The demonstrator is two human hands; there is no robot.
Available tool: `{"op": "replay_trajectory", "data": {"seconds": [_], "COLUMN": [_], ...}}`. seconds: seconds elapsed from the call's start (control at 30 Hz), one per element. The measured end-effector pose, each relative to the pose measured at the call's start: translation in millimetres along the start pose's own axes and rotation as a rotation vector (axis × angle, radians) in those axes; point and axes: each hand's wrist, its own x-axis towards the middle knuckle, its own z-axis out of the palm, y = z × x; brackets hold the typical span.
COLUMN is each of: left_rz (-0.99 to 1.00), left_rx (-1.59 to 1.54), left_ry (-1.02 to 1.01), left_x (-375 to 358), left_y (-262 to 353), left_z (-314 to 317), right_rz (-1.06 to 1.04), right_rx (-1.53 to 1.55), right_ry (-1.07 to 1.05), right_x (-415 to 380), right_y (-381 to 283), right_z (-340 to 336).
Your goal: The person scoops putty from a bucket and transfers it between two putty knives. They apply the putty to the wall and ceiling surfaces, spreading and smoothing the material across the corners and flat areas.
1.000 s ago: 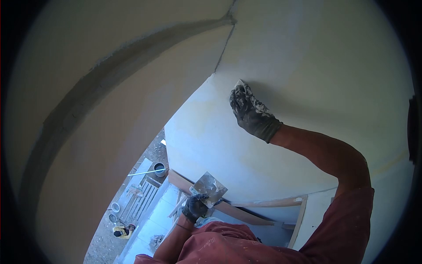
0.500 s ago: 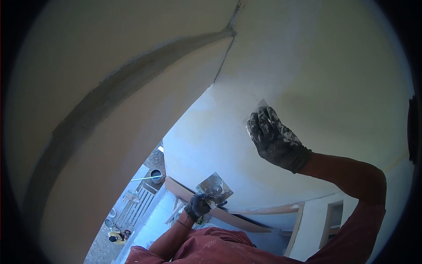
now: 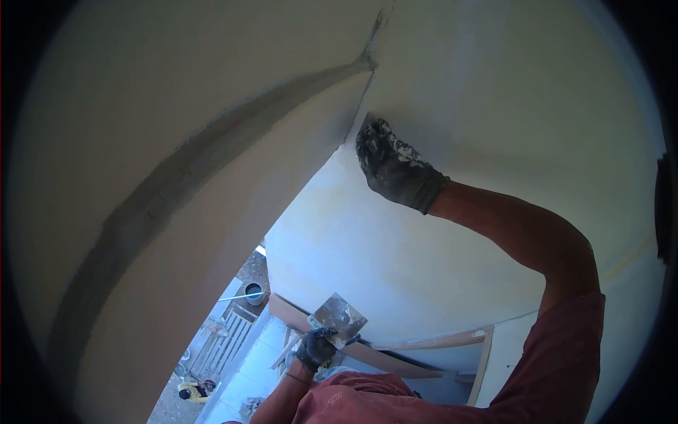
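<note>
My right hand (image 3: pixel 395 166), in a dark glove smeared with white paste, is raised against the pale wall (image 3: pixel 438 247) beside the corner crack. Its fingers close on a thin metal scraper blade (image 3: pixel 369 121), of which only a small edge shows. Lower down, my left hand (image 3: pixel 316 348), also gloved, grips a square metal plate (image 3: pixel 339 319) with whitish paste on its face. The plate is tilted in front of my shirt.
A grey curved band (image 3: pixel 183 166) crosses the surface at left. Far below are a bucket (image 3: pixel 254 292), a slatted wooden frame (image 3: pixel 224 346) and another person (image 3: pixel 194 391). A wooden frame edge (image 3: pixel 483 364) stands at lower right.
My right hand has moved left and up along the wall to the corner, with the scraper. My left hand and the plate have shifted slightly down and left in view.
</note>
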Motion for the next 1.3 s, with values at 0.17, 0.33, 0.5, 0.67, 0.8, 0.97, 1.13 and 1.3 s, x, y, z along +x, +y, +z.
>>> {"op": "replay_trajectory", "data": {"seconds": [0.17,0.33,0.5,0.67,0.8,0.97,1.13,1.3], "left_rz": [0.055,0.120,0.056,0.103,0.108,0.594,0.062,0.212], "left_rx": [0.345,0.859,0.564,0.599,1.004,1.857,0.862,0.466], "left_ry": [-0.206,-0.205,-0.077,-0.085,-0.042,-0.203,-0.304,-0.382], "left_x": [-6,-7,-5,-21,-23,-39,-38,-21], "left_y": [8,14,9,7,11,9,21,29], "left_z": [-12,-12,-16,28,58,92,140,219], "right_rz": [0.005,0.011,0.127,0.559,0.828,0.832,1.072,2.026], "right_rx": [0.164,0.226,0.307,0.857,1.689,1.613,1.676,2.149], "right_ry": [0.024,-0.026,-0.211,-0.261,0.072,0.166,-0.010,0.026], "right_x": [-56,-135,-172,-188,-168,-162,-214,-219], "right_y": [-5,-16,-33,-58,-95,-149,-225,-307], "right_z": [-23,-41,-85,-160,-205,-240,-212,-233]}}
